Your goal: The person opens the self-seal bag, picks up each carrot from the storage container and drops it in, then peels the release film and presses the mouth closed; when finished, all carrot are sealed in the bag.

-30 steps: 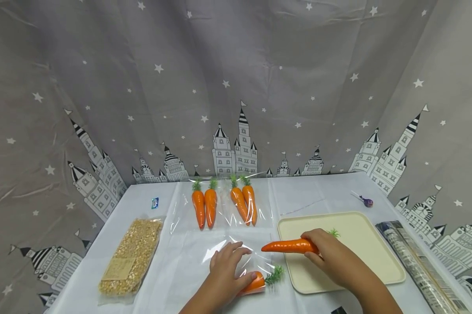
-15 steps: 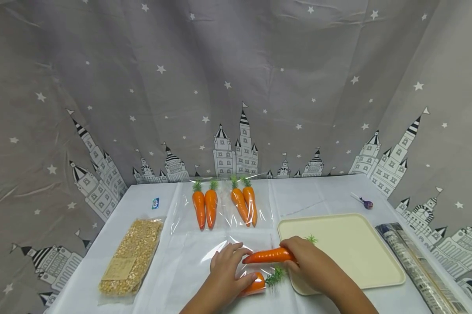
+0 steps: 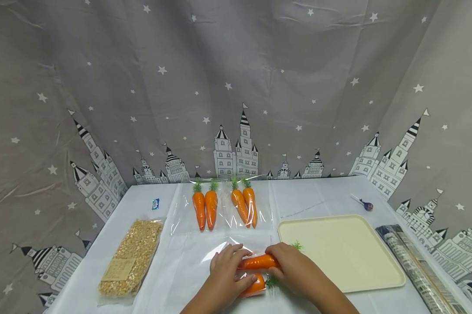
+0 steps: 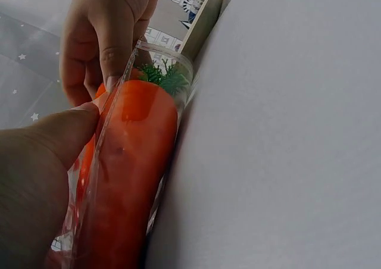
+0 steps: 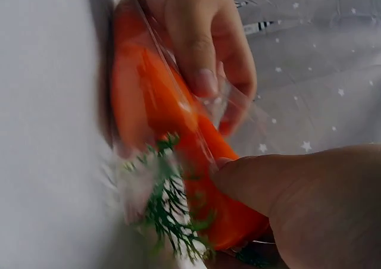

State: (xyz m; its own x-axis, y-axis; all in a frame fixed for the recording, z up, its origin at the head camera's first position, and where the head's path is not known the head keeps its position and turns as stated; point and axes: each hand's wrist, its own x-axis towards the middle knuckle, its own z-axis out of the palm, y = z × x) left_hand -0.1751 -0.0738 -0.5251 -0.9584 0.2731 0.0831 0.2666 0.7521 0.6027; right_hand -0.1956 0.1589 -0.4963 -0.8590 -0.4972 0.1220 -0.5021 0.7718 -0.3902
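Observation:
My left hand (image 3: 229,274) holds the mouth of a clear plastic bag (image 4: 164,50), its thumb pinching the film in the left wrist view. Inside that bag lies one carrot (image 3: 254,285), its leafy green top (image 5: 172,203) near the opening. A second carrot (image 3: 258,262) is gripped by my right hand (image 3: 295,270) near its thick end. Its tip points left and lies under my left fingers, beside the first carrot; the film overlaps part of it in the right wrist view. My right palm hides most of its green top.
Behind the hands lie two clear bags, each with a pair of carrots (image 3: 210,209). A cream tray (image 3: 342,253) is at right, with a plastic-wrapped roll (image 3: 416,266) and a lollipop (image 3: 366,203) beyond. A bag of yellow kernels (image 3: 131,253) and a small blue packet (image 3: 155,203) are at left.
My right hand has moved left from over the tray with the second carrot, whose tip is now under my left fingers. The left hand has stayed in place on the bag.

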